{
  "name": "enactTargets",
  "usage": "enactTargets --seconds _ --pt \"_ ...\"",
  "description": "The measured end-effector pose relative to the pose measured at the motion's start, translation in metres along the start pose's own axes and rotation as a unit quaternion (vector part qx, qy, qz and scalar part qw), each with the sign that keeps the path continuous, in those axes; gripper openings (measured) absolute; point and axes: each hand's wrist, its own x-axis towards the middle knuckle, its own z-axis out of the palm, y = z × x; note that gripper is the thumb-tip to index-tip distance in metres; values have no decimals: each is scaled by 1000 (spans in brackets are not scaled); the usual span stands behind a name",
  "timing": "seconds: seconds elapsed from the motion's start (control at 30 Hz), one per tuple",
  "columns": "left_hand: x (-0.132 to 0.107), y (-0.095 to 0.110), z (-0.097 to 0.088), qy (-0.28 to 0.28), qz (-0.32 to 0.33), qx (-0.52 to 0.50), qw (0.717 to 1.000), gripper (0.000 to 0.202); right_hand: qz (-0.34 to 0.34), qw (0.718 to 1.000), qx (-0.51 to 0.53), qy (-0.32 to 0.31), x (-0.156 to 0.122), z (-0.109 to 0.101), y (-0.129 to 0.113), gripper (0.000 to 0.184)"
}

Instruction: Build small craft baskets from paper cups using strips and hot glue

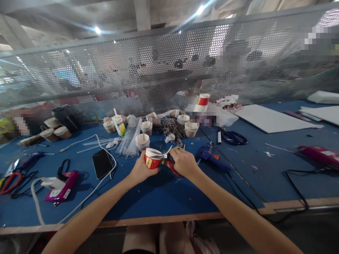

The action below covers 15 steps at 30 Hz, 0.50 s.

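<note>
Both arms (106, 205) angle inward, left hand (142, 171) clasping cup (152, 161).

Left hand (143, 170) and right hand (185, 163): bare, fingers slender. Left forearm (100, 208) and right forearm (225, 201): bare along the visible length, slim, tapering smoothly to the wrists. Legs (140, 237): bare where seen. Dark cloth (139, 252) shows at the bottom edge; garment type cannot be determined.

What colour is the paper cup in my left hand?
The paper cup is mostly red outside, clearest in head view.
</note>
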Motion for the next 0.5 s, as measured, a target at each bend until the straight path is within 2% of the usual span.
enactTargets --seconds 0.1,0.23,0.5 --pt "-2 -1 -1 -2 20 18 1000 57 -6 1000 -10 15 0 0 -2 34" --pt "-4 -1 2 7 34 21 999 56 -4 1000 -19 19 0 1 -4 29" --pt "-6 4 4 15 26 42 999 55 32 998 2 -52 0 2 -2 22"
